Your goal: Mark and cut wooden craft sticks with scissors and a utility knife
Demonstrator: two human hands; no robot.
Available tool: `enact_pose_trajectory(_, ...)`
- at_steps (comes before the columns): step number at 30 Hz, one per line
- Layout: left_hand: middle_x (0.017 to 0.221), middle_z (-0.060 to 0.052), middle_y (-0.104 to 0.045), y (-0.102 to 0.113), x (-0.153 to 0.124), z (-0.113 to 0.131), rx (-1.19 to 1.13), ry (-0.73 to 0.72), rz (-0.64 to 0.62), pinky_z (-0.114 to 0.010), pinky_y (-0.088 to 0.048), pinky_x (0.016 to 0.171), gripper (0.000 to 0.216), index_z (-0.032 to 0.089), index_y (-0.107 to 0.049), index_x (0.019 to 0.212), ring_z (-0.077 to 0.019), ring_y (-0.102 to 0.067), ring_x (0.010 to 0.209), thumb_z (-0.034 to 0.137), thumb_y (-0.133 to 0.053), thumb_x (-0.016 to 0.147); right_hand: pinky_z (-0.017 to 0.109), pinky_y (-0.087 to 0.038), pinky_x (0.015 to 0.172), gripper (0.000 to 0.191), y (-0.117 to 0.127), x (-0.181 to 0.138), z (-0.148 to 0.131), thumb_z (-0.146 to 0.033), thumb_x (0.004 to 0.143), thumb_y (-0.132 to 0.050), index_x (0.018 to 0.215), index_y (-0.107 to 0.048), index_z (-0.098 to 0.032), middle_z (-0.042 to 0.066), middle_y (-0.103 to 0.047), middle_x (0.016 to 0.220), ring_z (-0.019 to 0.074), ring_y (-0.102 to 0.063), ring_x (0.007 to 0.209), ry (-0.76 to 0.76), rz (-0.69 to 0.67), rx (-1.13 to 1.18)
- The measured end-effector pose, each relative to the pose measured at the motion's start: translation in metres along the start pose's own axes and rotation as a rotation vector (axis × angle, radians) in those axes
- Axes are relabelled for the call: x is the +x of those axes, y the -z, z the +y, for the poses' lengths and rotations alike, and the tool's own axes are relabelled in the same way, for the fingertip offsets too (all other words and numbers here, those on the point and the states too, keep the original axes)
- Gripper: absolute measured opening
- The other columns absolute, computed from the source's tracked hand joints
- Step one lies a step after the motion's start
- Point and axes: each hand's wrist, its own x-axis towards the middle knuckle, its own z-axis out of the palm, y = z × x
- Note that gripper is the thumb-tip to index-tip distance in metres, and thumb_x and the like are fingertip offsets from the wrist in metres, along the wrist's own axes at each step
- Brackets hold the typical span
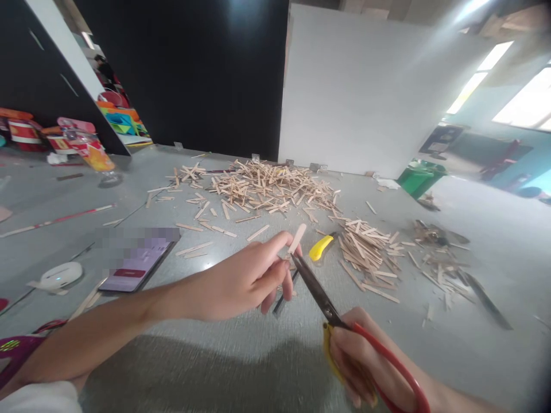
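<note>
My left hand (258, 272) pinches a flat wooden stick (297, 238) whose rounded end points up and away from me. With my right hand (355, 347) I grip a pair of scissors (316, 287) that has one red and one yellow handle. The scissor tips meet the lower part of the stick, close to my left fingertips. Whether the blades have cut into it I cannot tell. A yellow utility knife (321, 247) lies just beyond the scissors. Beneath my left fingers a dark thin strip (282, 301) rests on the table, partly hidden.
A large heap of wooden sticks (267, 186) spreads before the upright panels. A smaller pile (364, 246) lies to the right, near a metal blade (486, 298). At left are a phone (140, 261), a white round device (62, 275) and a plastic bottle (92, 152). A green bin (419, 176) stands back right.
</note>
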Motion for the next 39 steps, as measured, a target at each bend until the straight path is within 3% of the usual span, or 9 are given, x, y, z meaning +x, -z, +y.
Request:
enact_pose_trajectory(5,0.098,0.0,-0.079,0.0,-0.001,0.003,0.052,0.005,0.02,-0.025,-0.051,0.06,0.018,0.026,-0.038,0.11,-0.0104,-0.066,0.063,0.039,-0.036,0.122,0.025,-0.026,0.038,0.071,-0.001,-0.001,-0.003,-0.081,0.095,-0.057,0.05,-0.044,-0.027,-0.005,-0.042,0.044,0.0076,-0.036,0.036,-0.019,0.019,-0.001)
enact_pose_trajectory(17,0.086,0.007,-0.076,0.005,-0.001,-0.001,0.252,-0.001,0.018,-0.027,-0.048,0.063,0.015,0.027,-0.047,0.126,-0.0112,-0.06,0.06,0.034,-0.035,0.121,0.027,-0.029,0.042,0.075,0.007,0.001,-0.006,-0.085,0.097,-0.053,0.049,-0.044,-0.028,-0.003,-0.043,0.041,0.009,-0.037,0.037,-0.041,0.037,-0.129)
enact_pose_trajectory(26,0.087,0.005,-0.079,0.007,0.004,-0.004,0.305,-0.011,0.023,-0.028,-0.046,0.063,0.017,0.026,-0.049,0.131,-0.0118,-0.063,0.058,0.027,-0.036,0.119,0.029,-0.03,0.039,0.079,0.011,0.007,-0.003,-0.084,0.103,-0.045,0.046,-0.042,-0.029,-0.003,-0.04,0.038,0.0092,-0.035,0.034,0.071,-0.028,-0.121)
enact_pose_trajectory(34,0.091,0.003,-0.08,0.014,0.009,-0.011,0.351,-0.002,0.012,-0.028,-0.047,0.068,0.021,0.027,-0.052,0.132,-0.0132,-0.065,0.061,0.022,-0.04,0.116,0.021,-0.025,0.027,0.073,0.016,0.02,0.023,-0.069,0.106,-0.054,0.047,-0.046,-0.026,-0.007,-0.038,0.032,0.0072,-0.033,0.024,0.031,-0.107,0.173)
enact_pose_trajectory(39,0.089,0.002,-0.079,0.016,0.015,-0.017,0.376,0.013,0.038,-0.029,-0.048,0.067,0.026,0.027,-0.054,0.138,-0.0155,-0.068,0.066,0.025,-0.04,0.116,0.019,-0.027,0.022,0.069,0.017,0.031,0.037,-0.074,0.099,-0.056,0.049,-0.047,-0.027,-0.008,-0.037,0.03,0.008,-0.031,0.02,-0.071,-0.277,0.512)
